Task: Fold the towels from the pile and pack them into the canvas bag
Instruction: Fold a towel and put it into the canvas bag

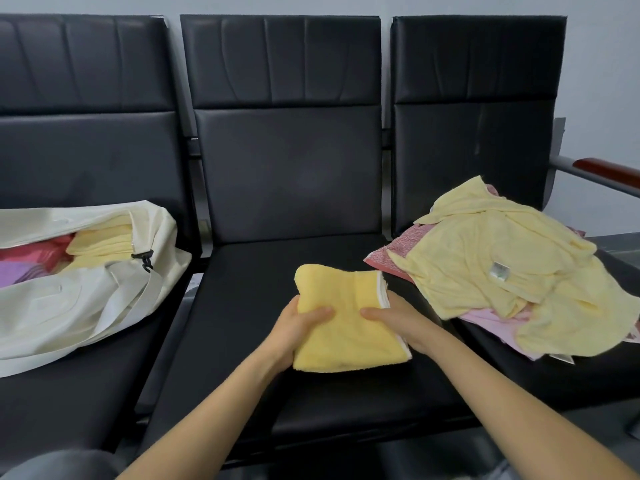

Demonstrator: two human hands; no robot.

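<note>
Your left hand (298, 322) and right hand (398, 320) both hold the yellow towel (346, 334), one at each side edge. The thumbs lie across its top face and the fingers are out of sight beneath it. The towel is folded into a thick, roughly square pad with a white-trimmed edge along its right side. It is over the middle seat (249, 292), but I cannot tell whether it rests there or is lifted clear.

From your hands, the canvas bag (79, 306) lies at nine to ten o'clock on the left seat, its mouth gaping and a black clip (145, 259) at the rim. Folded towels (104, 242) are already stacked inside, yellow ones nearest the clip with red and purple beyond. At two o'clock, the pile (502, 271) of loose yellow and pink towels spreads over the right seat, near your right hand but apart from it.

Folding of this towel looks finished, so packing seems to be the step in hand. Keep both grips firm so the layers do not slip open. Carry the pad toward nine o'clock and slide it flat through the bag's mouth onto the yellow stack. The soft rim may sag, so one hand may need to lift it. Plenty is left in the pile.
</note>
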